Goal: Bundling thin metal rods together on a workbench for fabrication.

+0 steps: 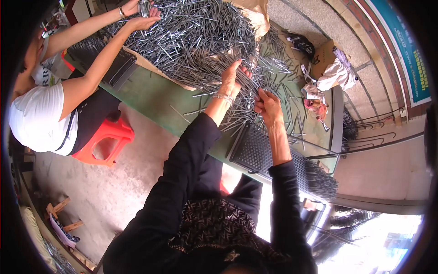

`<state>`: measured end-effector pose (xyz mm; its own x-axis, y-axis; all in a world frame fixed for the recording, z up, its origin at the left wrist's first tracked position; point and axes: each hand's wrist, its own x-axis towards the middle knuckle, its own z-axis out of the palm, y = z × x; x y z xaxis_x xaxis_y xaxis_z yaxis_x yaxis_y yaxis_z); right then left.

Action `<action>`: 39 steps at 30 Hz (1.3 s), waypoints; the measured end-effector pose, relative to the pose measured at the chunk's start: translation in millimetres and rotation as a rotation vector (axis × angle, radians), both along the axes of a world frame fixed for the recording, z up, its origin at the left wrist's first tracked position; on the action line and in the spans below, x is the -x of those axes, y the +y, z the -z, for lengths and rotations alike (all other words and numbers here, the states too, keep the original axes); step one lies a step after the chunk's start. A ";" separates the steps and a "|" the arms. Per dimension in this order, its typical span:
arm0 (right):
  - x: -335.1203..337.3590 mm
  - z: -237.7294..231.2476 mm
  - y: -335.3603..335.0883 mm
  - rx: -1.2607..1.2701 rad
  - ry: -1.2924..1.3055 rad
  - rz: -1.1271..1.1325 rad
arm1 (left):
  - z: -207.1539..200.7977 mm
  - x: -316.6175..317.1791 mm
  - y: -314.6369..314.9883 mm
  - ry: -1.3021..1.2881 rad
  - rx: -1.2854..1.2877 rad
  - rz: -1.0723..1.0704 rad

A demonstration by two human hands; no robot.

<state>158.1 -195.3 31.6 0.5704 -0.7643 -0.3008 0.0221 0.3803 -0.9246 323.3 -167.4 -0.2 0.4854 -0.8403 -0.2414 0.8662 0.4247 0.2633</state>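
A large heap of thin dark metal rods [182, 36] covers the far side of the green table. At its near edge my left hand [231, 80], with a bracelet at the wrist, is closed round a loose bundle of rods [246, 81]. My right hand [269, 107] is closed at the near right end of that bundle, thumb and fingers bent together. Which rods its fingers grip is partly hidden. Just below my right hand lies a black perforated rack [253, 145], tilted at the table's edge. Many rods [319, 180] stand packed in its right end.
At the left, another person in a white shirt [39, 121] holds rods beside a red stool [107, 141]. A second black rack [121, 68] lies before them. Loose rods scatter over the green table [153, 98]. Cloths [335, 75] and a cardboard box [323, 54] are at the far right.
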 end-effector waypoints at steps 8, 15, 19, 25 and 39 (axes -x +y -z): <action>30.5 -8.1 -28.7 0.043 -0.082 0.124 | 23.6 -33.5 14.7 -0.171 -0.034 -0.006; -19.3 21.5 -5.7 0.767 0.284 0.171 | -1.5 48.2 21.7 -0.288 -0.341 0.201; -16.7 26.5 2.8 0.963 0.463 0.003 | 10.1 35.0 26.8 -0.348 -0.268 0.180; 3.5 6.1 25.2 1.408 0.651 -0.298 | 9.8 -28.3 48.2 -0.414 -0.267 0.097; -49.0 70.1 89.1 1.806 1.302 -1.192 | 46.3 -14.8 91.3 -1.034 -0.543 -0.193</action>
<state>207.1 -106.2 -38.6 0.8793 -0.2287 -0.4177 -0.0646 -0.9263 0.3711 338.1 -76.1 -46.6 0.7674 -0.6401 0.0375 0.0696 0.1414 0.9875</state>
